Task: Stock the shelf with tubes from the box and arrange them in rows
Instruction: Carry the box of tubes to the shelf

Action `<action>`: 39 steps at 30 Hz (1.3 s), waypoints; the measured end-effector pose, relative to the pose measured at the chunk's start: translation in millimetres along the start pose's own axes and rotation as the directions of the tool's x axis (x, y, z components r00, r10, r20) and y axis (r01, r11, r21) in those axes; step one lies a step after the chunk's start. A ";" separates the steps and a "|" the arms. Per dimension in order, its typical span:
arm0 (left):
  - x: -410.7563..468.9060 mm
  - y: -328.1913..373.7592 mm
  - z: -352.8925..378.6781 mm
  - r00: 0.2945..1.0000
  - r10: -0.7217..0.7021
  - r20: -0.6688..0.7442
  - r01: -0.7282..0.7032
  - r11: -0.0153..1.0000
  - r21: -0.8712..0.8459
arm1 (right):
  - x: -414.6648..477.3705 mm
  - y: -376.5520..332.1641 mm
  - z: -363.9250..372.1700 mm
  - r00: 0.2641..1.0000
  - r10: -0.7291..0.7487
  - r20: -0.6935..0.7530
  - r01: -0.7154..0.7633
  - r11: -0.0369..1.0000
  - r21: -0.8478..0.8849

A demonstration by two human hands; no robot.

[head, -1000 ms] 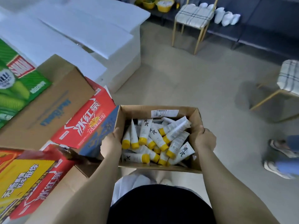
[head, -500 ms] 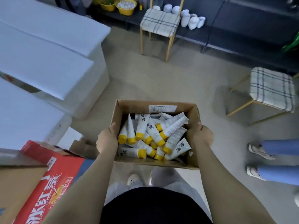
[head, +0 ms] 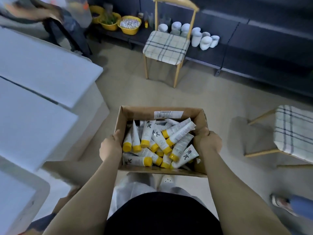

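A person looks down at an open cardboard box held out in front of their waist, above the floor. The left hand grasps the box's left wall and the right hand grasps its right wall, fingers curled round the cardboard on each side.

Inside the box lies a loose heap of white tubes with yellow caps, pointing in many directions and overlapping one another. Several tubes carry black characters on the side. A white printed label is stuck to the inside of the box's far wall.

Beyond the box stands a wooden chair with a plaid cushion. Behind that chair runs dark low shelving. On it, beyond the box and to the right of the chair, sits a cluster of white cups. Beyond the box to the left are two yellow bowls: one holds small white pieces, the other something green.

To the left of the box are white flat-topped blocks. To its right stands a second plaid chair, and nearer the viewer another person's shoe.
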State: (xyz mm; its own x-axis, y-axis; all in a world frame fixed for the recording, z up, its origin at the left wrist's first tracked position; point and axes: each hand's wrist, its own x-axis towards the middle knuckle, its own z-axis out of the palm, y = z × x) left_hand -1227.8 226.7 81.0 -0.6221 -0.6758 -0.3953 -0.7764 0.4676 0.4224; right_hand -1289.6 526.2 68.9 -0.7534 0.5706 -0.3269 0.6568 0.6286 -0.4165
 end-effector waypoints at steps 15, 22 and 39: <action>254.3 241.7 -0.4 0.974 0.221 0.048 -0.223 0.974 0.041 | 190.5 -236.5 21.2 0.995 0.071 -0.070 -0.068 0.997 0.048; 357.2 356.3 20.8 0.982 0.182 0.057 -0.186 0.980 0.074 | 307.7 -331.3 42.7 0.997 0.071 -0.012 -0.071 0.997 0.038; 598.3 595.9 43.8 0.967 0.218 0.135 -0.233 0.967 0.106 | 525.2 -568.7 73.4 0.987 0.159 0.023 -0.159 0.987 -0.007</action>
State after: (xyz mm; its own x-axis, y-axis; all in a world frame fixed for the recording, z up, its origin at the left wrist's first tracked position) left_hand -2067.1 125.9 60.5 -0.7843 -0.4742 -0.4000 -0.6162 0.6698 0.4143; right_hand -2061.2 429.5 71.8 -0.6399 0.6511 -0.4081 0.7683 0.5338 -0.3532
